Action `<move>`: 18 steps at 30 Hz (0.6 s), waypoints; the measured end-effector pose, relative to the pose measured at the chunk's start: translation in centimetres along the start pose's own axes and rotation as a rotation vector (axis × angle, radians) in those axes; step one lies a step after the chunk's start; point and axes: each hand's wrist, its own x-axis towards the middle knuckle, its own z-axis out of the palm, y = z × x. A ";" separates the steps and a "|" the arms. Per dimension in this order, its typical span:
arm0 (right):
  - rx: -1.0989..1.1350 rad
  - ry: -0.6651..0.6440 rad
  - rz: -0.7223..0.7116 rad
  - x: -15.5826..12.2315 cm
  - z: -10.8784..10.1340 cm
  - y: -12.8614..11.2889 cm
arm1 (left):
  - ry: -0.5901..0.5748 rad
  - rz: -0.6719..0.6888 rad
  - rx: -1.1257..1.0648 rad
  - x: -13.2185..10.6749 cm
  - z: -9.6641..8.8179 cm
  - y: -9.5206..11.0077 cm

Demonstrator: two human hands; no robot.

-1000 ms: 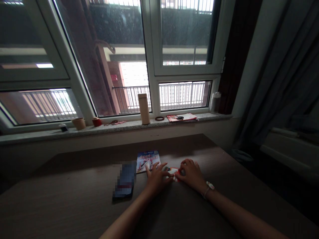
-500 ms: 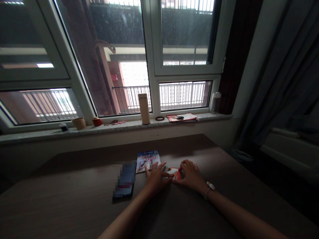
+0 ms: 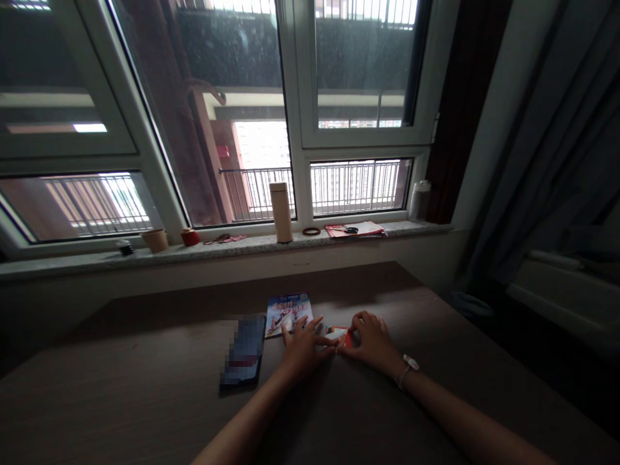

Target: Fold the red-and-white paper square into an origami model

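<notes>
A small red and white folded paper (image 3: 338,335) lies on the dark wooden table (image 3: 145,400). My left hand (image 3: 303,349) rests flat beside it with fingers spread, its thumb and forefinger pressing the paper's left edge. My right hand (image 3: 372,342), with a bracelet at the wrist, has its fingers curled and pinches the paper's right side. A blue printed booklet (image 3: 287,312) lies just behind my left hand.
A dark phone (image 3: 242,355) lies left of my left hand. On the stone windowsill (image 3: 72,260) stand a beige flask (image 3: 280,212), a brown cup (image 3: 155,240), a red pot (image 3: 189,237), red papers with scissors (image 3: 355,228) and a jar (image 3: 418,199). Grey curtains (image 3: 547,148) hang at right.
Both hands have shifted only slightly on the small paper; my right fingers have drawn in closer over it. Nothing else has moved.
</notes>
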 end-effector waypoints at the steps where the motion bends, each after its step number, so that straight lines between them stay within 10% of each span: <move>1: -0.001 -0.003 -0.003 0.0 0.0 0.1 | 0.002 0.002 -0.003 0.0 0.1 -0.1; 18: -0.030 0.045 -0.028 0.0 -0.5 0.0 | 0.001 -0.008 -0.010 -0.2 -0.1 0.4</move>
